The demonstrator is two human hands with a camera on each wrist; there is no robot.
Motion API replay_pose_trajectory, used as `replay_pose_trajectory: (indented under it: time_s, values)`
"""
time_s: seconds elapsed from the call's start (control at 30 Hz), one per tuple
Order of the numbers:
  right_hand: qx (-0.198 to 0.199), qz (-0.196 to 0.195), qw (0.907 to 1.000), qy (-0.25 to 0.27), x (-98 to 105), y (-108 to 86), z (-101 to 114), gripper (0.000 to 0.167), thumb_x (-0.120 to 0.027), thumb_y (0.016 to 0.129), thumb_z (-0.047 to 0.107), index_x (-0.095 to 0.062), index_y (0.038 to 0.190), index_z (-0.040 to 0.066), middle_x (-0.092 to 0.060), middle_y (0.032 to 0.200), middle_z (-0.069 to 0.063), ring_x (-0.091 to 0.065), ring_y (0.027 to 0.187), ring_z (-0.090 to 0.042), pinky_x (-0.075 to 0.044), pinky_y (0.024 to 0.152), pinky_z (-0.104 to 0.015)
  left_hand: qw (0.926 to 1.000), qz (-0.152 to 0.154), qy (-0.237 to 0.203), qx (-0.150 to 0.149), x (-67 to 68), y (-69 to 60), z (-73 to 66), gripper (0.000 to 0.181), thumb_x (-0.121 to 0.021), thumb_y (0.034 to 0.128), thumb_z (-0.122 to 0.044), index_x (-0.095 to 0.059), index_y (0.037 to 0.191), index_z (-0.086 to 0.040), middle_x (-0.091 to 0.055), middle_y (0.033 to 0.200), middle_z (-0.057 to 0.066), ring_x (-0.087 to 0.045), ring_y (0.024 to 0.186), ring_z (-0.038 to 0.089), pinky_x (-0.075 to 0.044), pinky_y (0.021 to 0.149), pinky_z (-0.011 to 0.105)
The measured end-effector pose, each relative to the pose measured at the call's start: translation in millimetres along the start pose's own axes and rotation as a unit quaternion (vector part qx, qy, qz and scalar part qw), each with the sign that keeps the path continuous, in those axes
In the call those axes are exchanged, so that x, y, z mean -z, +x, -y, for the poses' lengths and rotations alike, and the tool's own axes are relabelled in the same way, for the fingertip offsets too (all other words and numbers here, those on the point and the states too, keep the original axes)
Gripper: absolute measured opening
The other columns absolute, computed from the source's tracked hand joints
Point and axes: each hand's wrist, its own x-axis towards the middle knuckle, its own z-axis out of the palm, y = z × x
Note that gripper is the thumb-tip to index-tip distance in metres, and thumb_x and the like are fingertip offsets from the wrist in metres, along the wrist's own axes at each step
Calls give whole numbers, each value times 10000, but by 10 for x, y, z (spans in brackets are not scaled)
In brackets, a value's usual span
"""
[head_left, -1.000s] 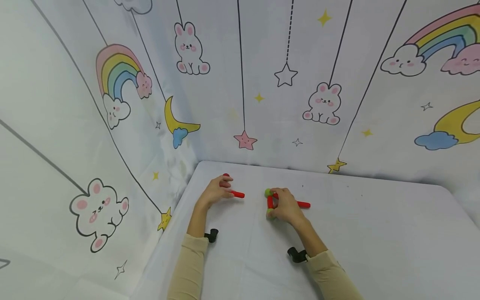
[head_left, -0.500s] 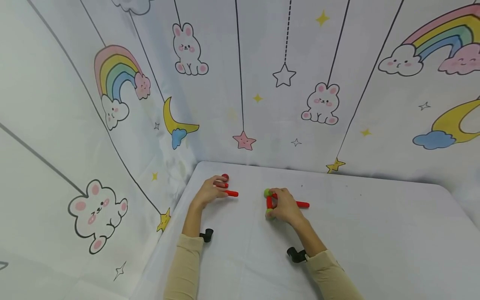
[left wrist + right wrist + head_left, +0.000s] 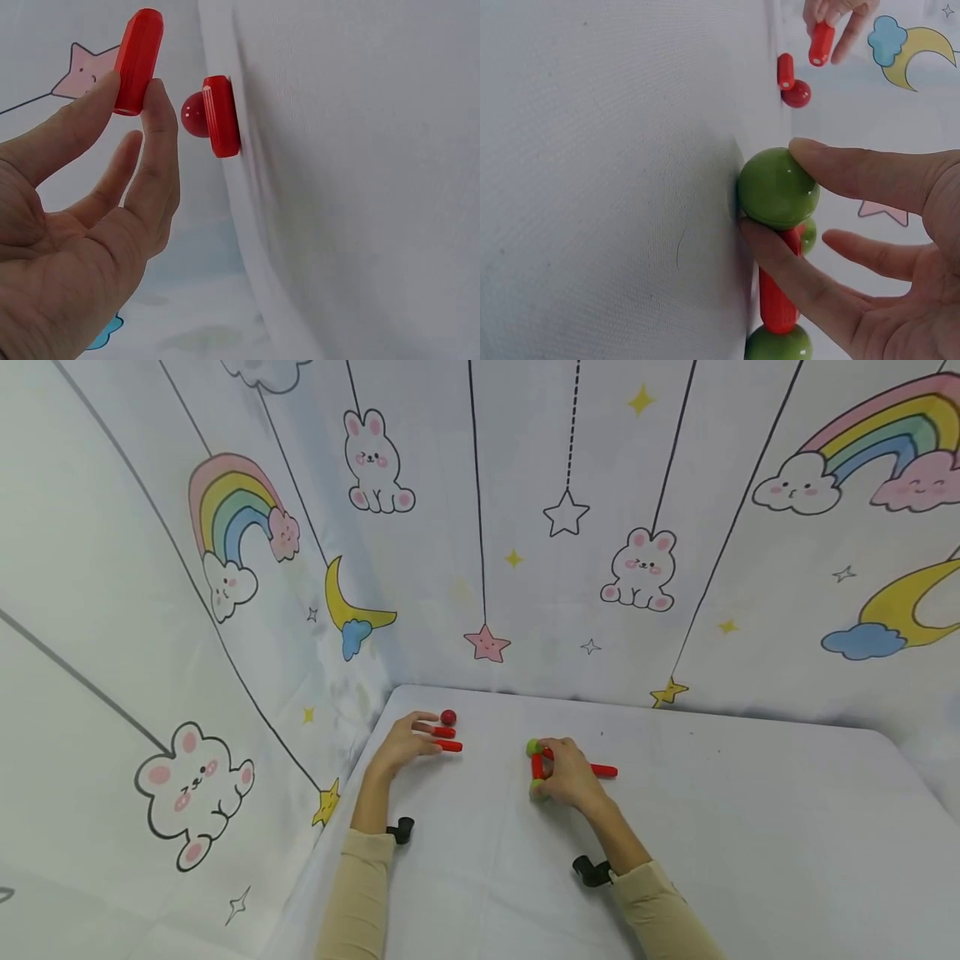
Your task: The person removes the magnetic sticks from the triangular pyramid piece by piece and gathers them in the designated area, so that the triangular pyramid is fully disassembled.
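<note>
My left hand (image 3: 405, 745) pinches a red rod (image 3: 140, 64) between thumb and finger, above the white table at its far left. A second red rod (image 3: 445, 732) and a red ball (image 3: 448, 717) lie just beyond, apart from the held rod. With thumb and finger my right hand (image 3: 572, 774) pinches a green ball (image 3: 776, 187) resting on the table. From that ball a red rod (image 3: 776, 296) runs to another green ball (image 3: 778, 346). One more green ball (image 3: 808, 236) shows partly behind. Another red rod (image 3: 604, 770) sticks out right of my hand, which hides part of this assembly.
The white table (image 3: 750, 827) meets a patterned cloth backdrop (image 3: 540, 568) at its back and left edges. A black wrist camera (image 3: 402, 830) sits by the left sleeve, and another black camera (image 3: 592, 871) by the right one.
My left hand has moved left with the red rod, uncovering the second rod and the red ball. The right hand has stayed in place on the green ball.
</note>
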Motion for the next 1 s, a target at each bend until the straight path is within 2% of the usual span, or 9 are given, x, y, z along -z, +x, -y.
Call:
replay_pose_trajectory:
  time_s: [0.17, 0.37, 0.7, 1.0]
  values:
    - [1, 2, 10000, 11, -4, -4, 3, 837, -953, 714, 86, -562, 1451, 17, -526, 1416, -230, -560, 1061, -299, -602, 834, -421, 9999, -52, 20, 104, 62, 11, 26, 591, -757, 915, -60, -544, 1466, -73, -542, 1445, 249, -577, 1235, 373, -557, 978, 425]
    - [28, -5, 10000, -17, -4, 1, 3, 833, -952, 715, 95, -564, 1448, 17, -528, 1418, -223, -554, 1088, -306, -600, 859, -439, 9997, -96, 24, 214, 111, 59, 50, 596, -754, 907, -32, -540, 1464, -43, -533, 1424, 262, -628, 1168, 364, -568, 972, 415]
    - [26, -28, 10000, -30, -22, -1, 0, 809, -942, 724, 69, -573, 1441, 12, -531, 1423, -237, -554, 1068, -301, -580, 884, -453, 9985, -231, 93, 490, 152, 174, 145, 602, -755, 900, -24, -538, 1461, -30, -537, 1412, 255, -626, 1113, 339, -566, 953, 383]
    - [58, -27, 10000, -65, -19, 6, -4, 810, -944, 721, 69, -574, 1438, 6, -531, 1423, -239, -551, 1070, -303, -574, 892, -463, 9974, -209, 232, 644, 148, 265, 155, 626, -774, 899, -38, -527, 1474, -32, -539, 1431, 251, -615, 1107, 327, -556, 966, 396]
